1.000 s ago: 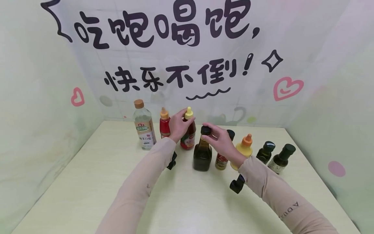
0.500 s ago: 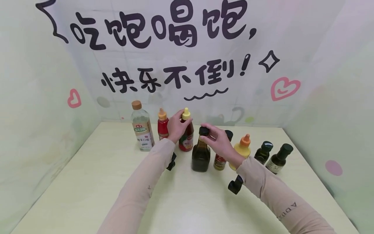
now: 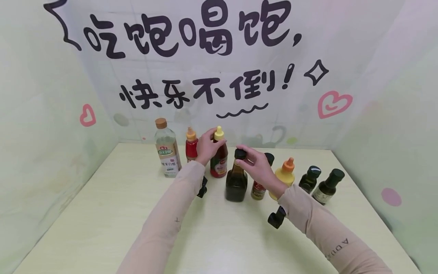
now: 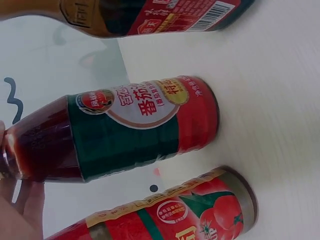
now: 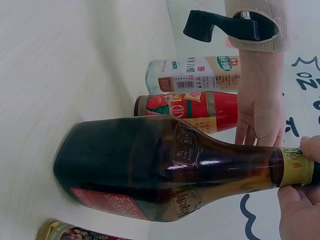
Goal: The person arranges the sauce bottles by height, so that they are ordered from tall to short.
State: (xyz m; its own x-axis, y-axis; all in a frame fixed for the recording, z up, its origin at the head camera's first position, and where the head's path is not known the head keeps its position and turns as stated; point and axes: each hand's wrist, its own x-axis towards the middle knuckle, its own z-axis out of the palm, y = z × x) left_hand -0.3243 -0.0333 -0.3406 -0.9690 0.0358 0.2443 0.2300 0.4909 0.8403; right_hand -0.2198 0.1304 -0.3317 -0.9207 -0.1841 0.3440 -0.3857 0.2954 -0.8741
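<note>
In the head view, my left hand (image 3: pixel 206 147) grips the neck of a tomato ketchup bottle (image 3: pixel 219 167) just under its yellow nozzle cap. Its green and red label fills the middle of the left wrist view (image 4: pixel 130 130). My right hand (image 3: pixel 257 164) pinches a square brown glass sauce bottle (image 3: pixel 236 187) by the neck, right below the black cap. The right wrist view shows finger and thumb on either side of the yellow neck band (image 5: pixel 297 166) of that brown bottle. Both bottles stand upright on the table, side by side with a small gap.
Left of my hands stand a clear white vinegar bottle (image 3: pixel 167 156) and a red squeeze bottle (image 3: pixel 191 148). On the right are a slim black-capped bottle (image 3: pixel 258 190), a yellow squeeze bottle (image 3: pixel 284 176) and two dark small bottles (image 3: pixel 309 180). A printed wall closes the table's back.
</note>
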